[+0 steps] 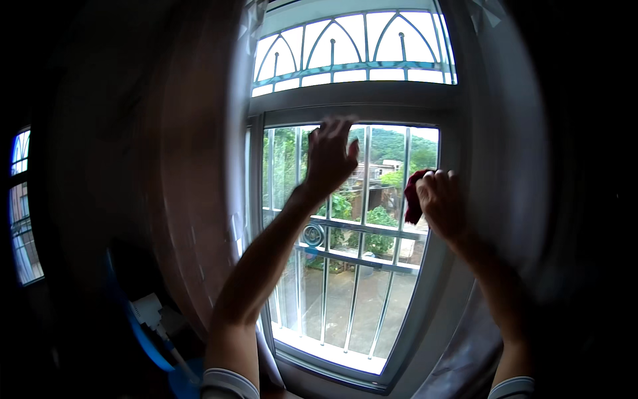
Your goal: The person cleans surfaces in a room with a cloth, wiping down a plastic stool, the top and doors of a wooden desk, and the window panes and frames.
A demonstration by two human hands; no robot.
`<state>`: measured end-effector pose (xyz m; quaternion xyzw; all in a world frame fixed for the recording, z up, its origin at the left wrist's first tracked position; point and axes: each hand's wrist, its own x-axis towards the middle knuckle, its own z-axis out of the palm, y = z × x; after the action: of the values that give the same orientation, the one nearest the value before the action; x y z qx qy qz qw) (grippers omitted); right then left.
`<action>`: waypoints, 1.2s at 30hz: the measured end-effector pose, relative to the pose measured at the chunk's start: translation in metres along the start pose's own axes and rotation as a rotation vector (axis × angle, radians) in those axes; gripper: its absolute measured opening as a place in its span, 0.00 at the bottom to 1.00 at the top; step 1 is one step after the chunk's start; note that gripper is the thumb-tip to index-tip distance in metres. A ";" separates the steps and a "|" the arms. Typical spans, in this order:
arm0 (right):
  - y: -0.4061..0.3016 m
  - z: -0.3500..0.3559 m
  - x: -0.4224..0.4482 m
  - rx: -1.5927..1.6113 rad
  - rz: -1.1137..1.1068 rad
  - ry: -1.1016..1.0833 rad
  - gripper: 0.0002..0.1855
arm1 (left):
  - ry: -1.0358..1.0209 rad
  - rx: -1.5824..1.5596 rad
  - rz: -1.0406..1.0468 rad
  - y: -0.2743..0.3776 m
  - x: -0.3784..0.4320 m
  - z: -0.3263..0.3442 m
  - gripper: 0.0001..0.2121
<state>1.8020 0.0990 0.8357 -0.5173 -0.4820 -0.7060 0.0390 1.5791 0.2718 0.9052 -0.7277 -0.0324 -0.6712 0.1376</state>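
Observation:
My right hand (442,204) grips a crumpled dark red cloth (413,199) at the right edge of the window glass, close to the grey window frame (443,239). Raised in front of the upper part of the glass pane (349,299) is my left hand (333,149). Its fingertips are blurred and its thumb stands apart, with nothing visible in it. Whether those fingers touch the glass or the frame, I cannot tell.
Metal security bars (366,174) stand behind the pane. A curtain (184,199) hangs on the left, and a pale curtain (513,149) on the right. Low on the left, a white-headed tool with a handle (174,349) leans by a blue object (144,334). Another window (22,214) shows far left.

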 end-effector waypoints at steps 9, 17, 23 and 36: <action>-0.086 0.019 -0.001 0.024 -0.217 0.061 0.17 | -0.301 -0.185 -0.131 0.054 -0.238 -0.011 0.21; -0.148 0.060 -0.037 0.461 -0.436 0.080 0.19 | -0.230 -0.269 -0.393 0.043 -0.275 -0.044 0.17; -0.046 0.084 0.001 0.101 -0.143 0.060 0.16 | -0.175 -0.336 -0.446 0.092 -0.236 -0.051 0.16; -0.226 0.153 0.002 0.297 -0.347 0.059 0.23 | -0.592 -0.512 -0.834 0.219 -0.427 -0.083 0.13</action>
<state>1.7819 0.3311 0.6929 -0.3944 -0.6610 -0.6383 0.0068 1.5080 0.0995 0.4552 -0.8205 -0.1902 -0.4227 -0.3346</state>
